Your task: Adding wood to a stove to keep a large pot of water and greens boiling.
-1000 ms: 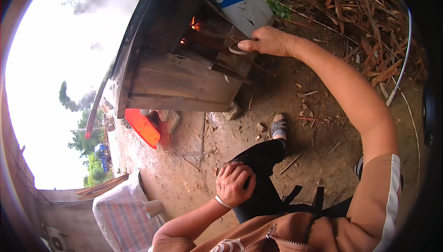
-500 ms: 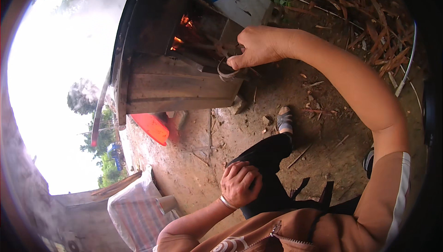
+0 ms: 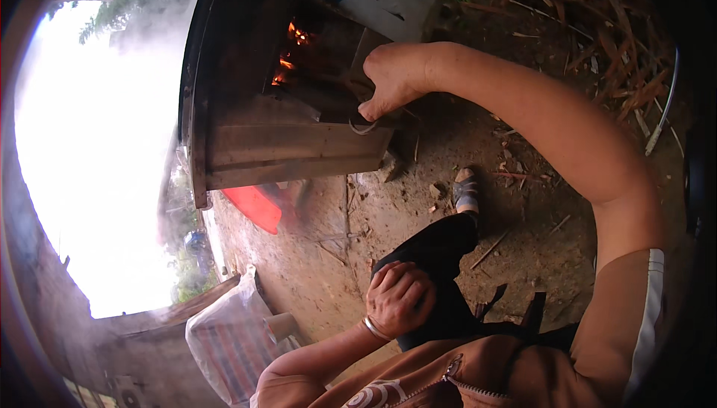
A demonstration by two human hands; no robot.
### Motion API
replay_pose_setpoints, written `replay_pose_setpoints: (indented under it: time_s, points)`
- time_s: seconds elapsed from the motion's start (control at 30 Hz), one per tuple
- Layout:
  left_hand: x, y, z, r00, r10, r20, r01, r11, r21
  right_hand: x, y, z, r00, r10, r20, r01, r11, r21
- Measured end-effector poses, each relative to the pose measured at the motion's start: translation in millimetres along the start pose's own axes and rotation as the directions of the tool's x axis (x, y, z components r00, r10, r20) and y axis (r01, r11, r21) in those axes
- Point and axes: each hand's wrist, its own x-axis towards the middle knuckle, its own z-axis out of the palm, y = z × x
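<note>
My right hand [image 3: 394, 82] reaches to the mouth of a soot-darkened metal stove [image 3: 291, 143], where a fire [image 3: 286, 64] burns inside. The thumb stands apart from the curled index finger, and the other fingertips are hidden, so any grip is unclear. Just below the thumb is a thin curved strip [image 3: 364, 129]; whether they touch is hard to see. My left hand [image 3: 401, 300], with a silver bangle [image 3: 373, 326] on its wrist, rests on my black-trousered knee [image 3: 437, 247]. Its fingers lie loosely bent over the cloth, holding nothing.
A pale board with a blue mark [image 3: 388, 1] leans beside the stove. Wood strips [image 3: 597, 27] are heaped at the upper right. A red plastic object [image 3: 255, 208] lies by the stove's base. Striped bundle under clear plastic [image 3: 228, 341] stands lower left. Steam drifts at left.
My right hand has shifted slightly left at the stove mouth, and its thumb and index finger look farther apart. The curved strip sits lower against the thumb. My left hand stays on the knee.
</note>
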Motion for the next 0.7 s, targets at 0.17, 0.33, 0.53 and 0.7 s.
replay_pose_setpoints:
  time_s: [0.17,0.33,0.53,0.7]
  points:
    - [5,5,1,1.0,0.011,0.013,-0.011,1.0,0.005,18,25,22,0.999,-0.052,0.0,0.052,0.997,0.057]
    - [6,6,0,1.0,0.013,0.029,-0.014,1.0,0.004,10,25,18,0.997,-0.074,0.035,0.073,0.996,0.046]
    - [9,6,-1,0.999,0.026,0.026,-0.025,0.999,-0.022,-1,16,-7,0.995,-0.015,0.096,0.025,0.994,-0.103]
    - [10,7,0,0.999,0.038,0.019,-0.038,0.999,-0.017,-7,4,-20,0.99,0.021,0.138,0.016,0.965,-0.262]
